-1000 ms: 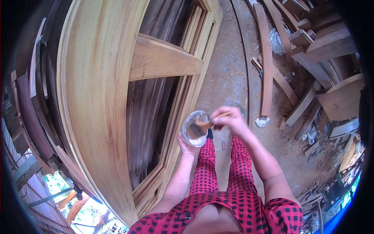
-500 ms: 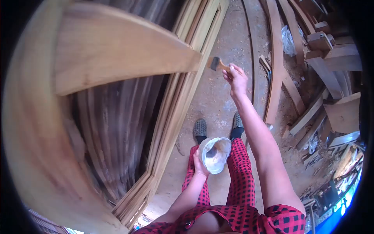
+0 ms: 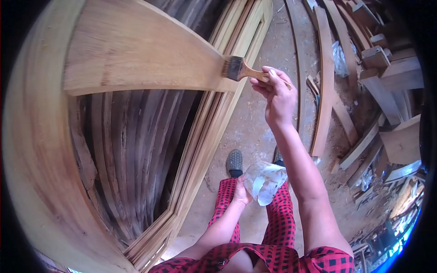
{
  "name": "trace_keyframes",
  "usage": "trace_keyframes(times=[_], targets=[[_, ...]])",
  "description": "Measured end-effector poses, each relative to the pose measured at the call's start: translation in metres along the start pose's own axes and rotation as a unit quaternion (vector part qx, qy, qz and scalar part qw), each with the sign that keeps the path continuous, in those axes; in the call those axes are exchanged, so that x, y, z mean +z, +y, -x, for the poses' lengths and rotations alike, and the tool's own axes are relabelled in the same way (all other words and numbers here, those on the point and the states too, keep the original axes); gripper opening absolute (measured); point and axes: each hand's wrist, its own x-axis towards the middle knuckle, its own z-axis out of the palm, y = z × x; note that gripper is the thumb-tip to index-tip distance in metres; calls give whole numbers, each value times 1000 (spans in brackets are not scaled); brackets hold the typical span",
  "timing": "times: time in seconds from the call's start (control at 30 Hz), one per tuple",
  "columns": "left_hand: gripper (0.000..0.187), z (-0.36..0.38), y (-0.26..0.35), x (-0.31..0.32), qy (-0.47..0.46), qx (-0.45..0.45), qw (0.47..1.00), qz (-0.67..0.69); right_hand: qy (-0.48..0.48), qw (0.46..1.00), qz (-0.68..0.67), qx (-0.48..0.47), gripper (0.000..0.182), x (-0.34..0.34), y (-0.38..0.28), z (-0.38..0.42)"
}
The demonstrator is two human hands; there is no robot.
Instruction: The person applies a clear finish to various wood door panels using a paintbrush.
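Observation:
My right hand (image 3: 278, 91) grips a paintbrush (image 3: 249, 72) by its wooden handle. Its dark bristles lie against the right end of a wide wooden crosspiece (image 3: 145, 57), part of a large wooden frame (image 3: 200, 136) on my left. Low in front of my legs, my left hand (image 3: 242, 190) is closed round the side of a whitish, crumpled-looking plastic container (image 3: 266, 182). The container is tilted, and I cannot make out what is inside.
Long planks (image 3: 322, 86) lie on the dirt floor to the right, with wood offcuts (image 3: 364, 145) and a clear plastic bag (image 3: 339, 59) among them. Upright dark boards (image 3: 141, 159) stand behind the frame's opening. My shoes (image 3: 234, 160) are on the floor below.
The brush in my right hand has moved left onto the crosspiece and turned so its bristles point left. The container in my left hand has tipped, so its opening no longer faces me.

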Motion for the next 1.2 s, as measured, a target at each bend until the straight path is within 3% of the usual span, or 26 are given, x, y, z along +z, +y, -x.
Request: trace_keyframes(times=[0.1,0.17,0.27,0.3,0.37,0.43,0.6,0.77,0.93,1.1,1.2], targets=[[75,-9,4,-4,-42,-3,999,13,-124,987,-49,-88,23,42,-65,26],[75,-6,4,1,-46,11,999,1,-216,964,-33,-154,34,57,-99,34],[75,-5,2,-2,-22,-14,999,19,-286,922,-242,-96,36,71,-126,37],[75,-4,0,-2,-20,-14,1000,20,-285,923,-242,-94,36,70,-123,32],[75,-5,-4,-1,-17,-23,1000,-1,-380,885,-267,-46,34,63,-111,19],[75,-7,-6,-4,-20,-11,999,-32,-302,921,-245,16,23,54,-83,16],[71,-8,-15,-25,61,-98,992,-50,-178,947,-218,154,21,-25,23,-19],[65,-3,-13,-26,93,-122,986,-58,-32,968,-127,213,23,-121,114,-41],[60,-4,-13,-38,134,-130,980,-65,144,965,3,221,26,-155,170,-48],[58,-8,-12,-37,151,-129,975,-95,178,961,20,210,24,-121,171,-51],[59,-11,-13,-33,151,-137,975,-88,125,974,44,183,21,-89,133,-42]])
